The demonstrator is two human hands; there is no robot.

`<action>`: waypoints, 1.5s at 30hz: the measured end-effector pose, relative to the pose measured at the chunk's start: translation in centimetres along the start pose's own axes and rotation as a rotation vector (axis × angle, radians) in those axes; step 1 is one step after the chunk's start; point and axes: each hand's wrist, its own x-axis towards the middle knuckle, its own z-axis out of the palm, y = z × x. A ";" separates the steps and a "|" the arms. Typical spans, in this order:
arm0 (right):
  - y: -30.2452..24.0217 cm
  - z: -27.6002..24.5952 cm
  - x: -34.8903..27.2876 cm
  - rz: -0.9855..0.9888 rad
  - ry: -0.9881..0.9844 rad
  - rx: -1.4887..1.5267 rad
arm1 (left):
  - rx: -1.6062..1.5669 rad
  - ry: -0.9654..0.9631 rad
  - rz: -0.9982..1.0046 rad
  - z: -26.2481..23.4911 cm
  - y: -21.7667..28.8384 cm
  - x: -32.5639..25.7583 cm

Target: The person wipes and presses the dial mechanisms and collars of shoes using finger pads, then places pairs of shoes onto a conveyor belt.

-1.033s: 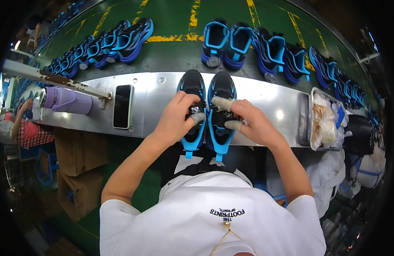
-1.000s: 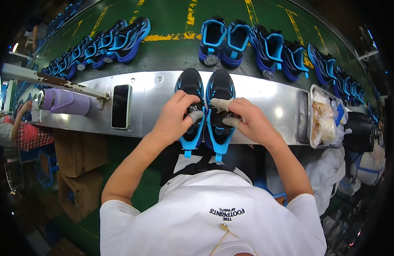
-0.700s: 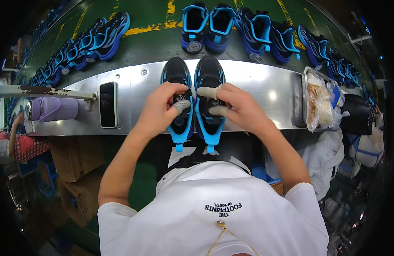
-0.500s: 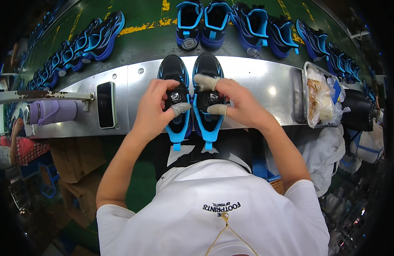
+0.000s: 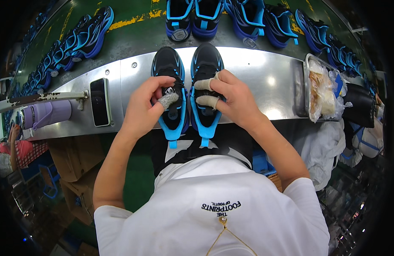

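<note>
Close to the near edge of a metal bench [image 5: 256, 70], two black-and-blue shoes are set side by side, toes pointed far. The left shoe [image 5: 176, 114] is touched around its tongue by the left hand [image 5: 145, 102], the right shoe [image 5: 204, 115] by the right hand [image 5: 237, 100]. Both hands are held narrow; whether anything is pinched cannot be told. A phone [image 5: 100, 102] is placed left, a tray [image 5: 307, 83] right. Beyond, more shoes [image 5: 244, 21] are lined up.
</note>
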 end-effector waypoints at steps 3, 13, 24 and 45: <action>0.4 -1.1 0.7 -0.020 -0.040 0.326 | 0.096 0.087 0.019 0.5 1.1 -0.4; 1.1 -1.0 0.5 0.007 -0.021 0.346 | -0.542 -0.250 -0.532 6.8 5.1 -3.5; 0.6 -1.7 0.7 0.047 -0.126 0.455 | -1.114 0.042 -0.585 10.0 4.2 -3.4; 0.9 -1.3 1.0 0.059 -0.126 0.393 | -1.161 -0.034 -0.579 9.8 3.6 -3.0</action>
